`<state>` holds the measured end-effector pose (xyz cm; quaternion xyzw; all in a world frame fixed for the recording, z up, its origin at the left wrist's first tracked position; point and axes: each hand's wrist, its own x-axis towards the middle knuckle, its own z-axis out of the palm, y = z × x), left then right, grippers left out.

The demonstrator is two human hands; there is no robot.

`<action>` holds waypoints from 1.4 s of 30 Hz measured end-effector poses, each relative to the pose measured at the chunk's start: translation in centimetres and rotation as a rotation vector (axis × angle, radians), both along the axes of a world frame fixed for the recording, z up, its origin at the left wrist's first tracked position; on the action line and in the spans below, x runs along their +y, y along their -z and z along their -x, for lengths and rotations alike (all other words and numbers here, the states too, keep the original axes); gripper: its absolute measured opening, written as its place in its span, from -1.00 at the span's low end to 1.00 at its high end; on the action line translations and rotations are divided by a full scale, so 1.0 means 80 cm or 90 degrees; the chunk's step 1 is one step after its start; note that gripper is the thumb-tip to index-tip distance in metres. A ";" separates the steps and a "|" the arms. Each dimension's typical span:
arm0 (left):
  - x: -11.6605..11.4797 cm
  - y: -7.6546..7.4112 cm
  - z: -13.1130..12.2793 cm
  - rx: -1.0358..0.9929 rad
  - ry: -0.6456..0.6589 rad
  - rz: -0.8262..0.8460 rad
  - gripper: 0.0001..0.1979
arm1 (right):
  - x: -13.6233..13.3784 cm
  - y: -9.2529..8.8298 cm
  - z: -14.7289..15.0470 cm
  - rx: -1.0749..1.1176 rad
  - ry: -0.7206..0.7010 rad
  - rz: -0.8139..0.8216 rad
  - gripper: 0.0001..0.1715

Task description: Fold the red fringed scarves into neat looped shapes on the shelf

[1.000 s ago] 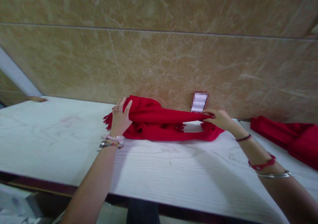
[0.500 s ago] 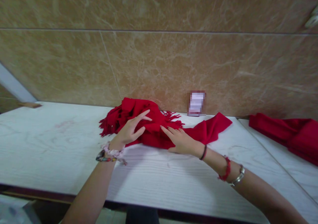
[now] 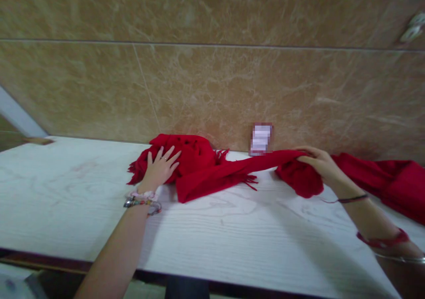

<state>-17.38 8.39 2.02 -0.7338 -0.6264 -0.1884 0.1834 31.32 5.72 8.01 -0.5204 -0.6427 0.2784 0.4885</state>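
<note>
A red fringed scarf [image 3: 212, 175] lies bunched at the left on the white wood-grain table, with a length of it stretched out to the right. My left hand [image 3: 161, 170] rests on the bunched part, palm down with its fingers spread. At the right, my right hand [image 3: 317, 159] pinches the stretched length between thumb and fingers, and the scarf's end hangs below it in a bundle. Fringe shows at the left end and along the middle of the scarf.
The white table [image 3: 199, 237] runs along a brown marbled tile wall [image 3: 212, 86]. A blurred-out upright rectangular thing [image 3: 260, 139] stands against the wall. Another red cloth [image 3: 392, 179] lies on the table at the far right. The table's front edge is near my body.
My right hand has moved to the right and now grips the scarf, drawing a length out. My left hand has shifted slightly left and flattened on the bunched part.
</note>
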 end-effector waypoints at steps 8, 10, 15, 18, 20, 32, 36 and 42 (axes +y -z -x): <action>-0.013 -0.018 -0.071 0.014 0.150 -0.099 -0.55 | -0.008 0.015 -0.018 -0.142 -0.101 0.060 -0.52; -0.011 -0.012 -0.093 0.086 0.220 -0.038 -0.56 | -0.013 0.022 0.018 -0.321 -0.198 -0.011 -0.39; 0.002 0.007 -0.072 0.111 0.129 -0.010 -0.60 | -0.002 0.051 0.075 -0.592 -0.034 -0.133 -0.28; 0.004 0.009 -0.047 0.083 0.034 -0.025 -0.57 | 0.005 0.076 0.089 -0.623 -0.029 -0.053 -0.21; 0.003 0.006 -0.047 0.069 0.020 -0.032 -0.59 | 0.003 0.087 0.098 -0.606 -0.122 -0.020 -0.21; -0.008 0.035 -0.145 -0.034 0.379 0.121 -0.50 | -0.022 0.047 0.064 -0.632 -0.059 -0.076 -0.34; 0.009 0.041 -0.161 -0.030 0.388 0.166 -0.50 | -0.009 0.064 -0.002 -0.612 0.095 -0.079 -0.35; 0.031 0.040 -0.204 -0.105 0.354 0.172 -0.47 | 0.001 0.113 -0.030 -0.375 0.072 0.000 -0.34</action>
